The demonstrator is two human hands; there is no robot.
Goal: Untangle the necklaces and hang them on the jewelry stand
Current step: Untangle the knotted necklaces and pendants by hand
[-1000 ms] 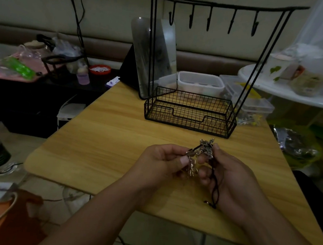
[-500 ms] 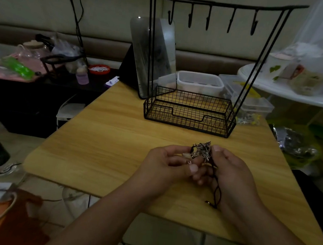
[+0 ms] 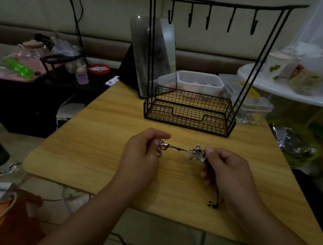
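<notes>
A tangle of silver necklace chains and pendants (image 3: 196,153) hangs just above the wooden table (image 3: 97,148), held between both hands. My left hand (image 3: 141,155) pinches a pinkish pendant (image 3: 162,147) at the left end, and a dark cord runs taut from it to the tangle. My right hand (image 3: 228,171) pinches the silver tangle, and a black cord end (image 3: 215,202) dangles below that hand. The black wire jewelry stand (image 3: 190,113) stands behind, its mesh basket holding nothing and its hooks (image 3: 208,18) bare.
A mirror (image 3: 152,52) leans behind the stand's left post. Clear plastic boxes (image 3: 199,83) sit at the table's back edge. A white round table (image 3: 292,93) with packets is at right, a cluttered dark shelf (image 3: 36,71) at left.
My hands have pulled apart: the left moved left with the pinkish pendant, drawing a cord out of the tangle, which stays in the right hand.
</notes>
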